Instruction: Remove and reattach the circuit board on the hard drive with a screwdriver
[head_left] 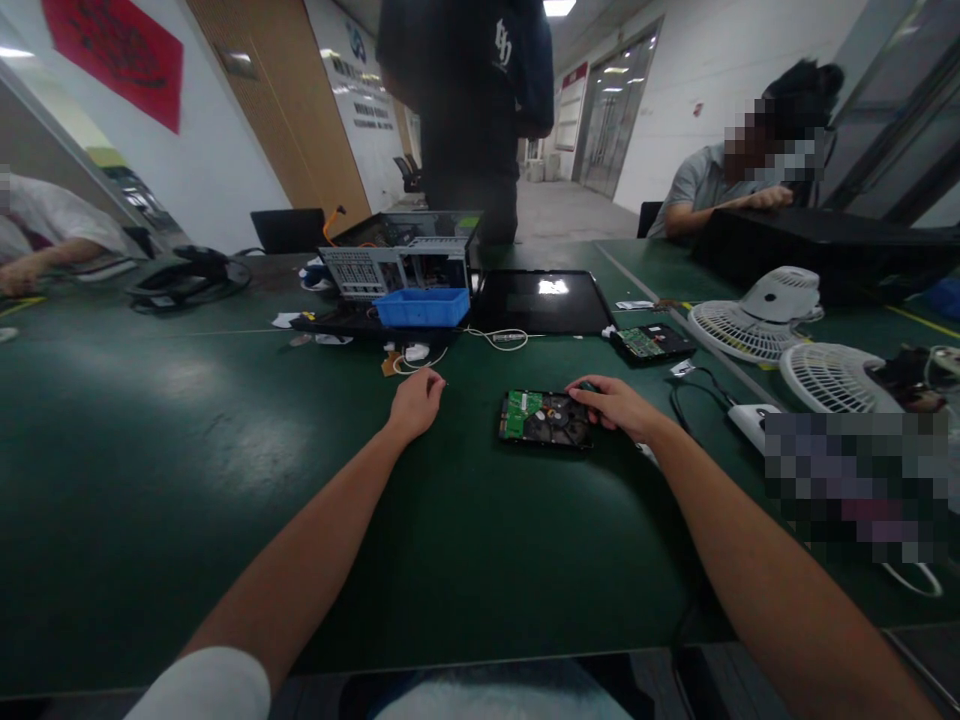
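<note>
A hard drive (pixel 551 420) lies on the green table with its circuboard side up, a green board at its left end. My right hand (pixel 613 405) is closed at the drive's right edge, around a small dark-green object (pixel 587 386) whose kind I cannot make out. Left of the drive, and apart from it, my left hand (pixel 416 408) is held just over the table. Its fingers are pinched together, with a tiny dark speck at the tips. Further back on the right lies a second hard drive (pixel 654 343).
Behind my hands stand an opened computer case (pixel 397 265), a blue bin (pixel 422 307) and a black flat panel (pixel 544 302). White fan parts (pixel 750 325) and a power strip (pixel 754 425) lie on the right. A white cable (pixel 510 340) curls mid-table. Other people are around the table.
</note>
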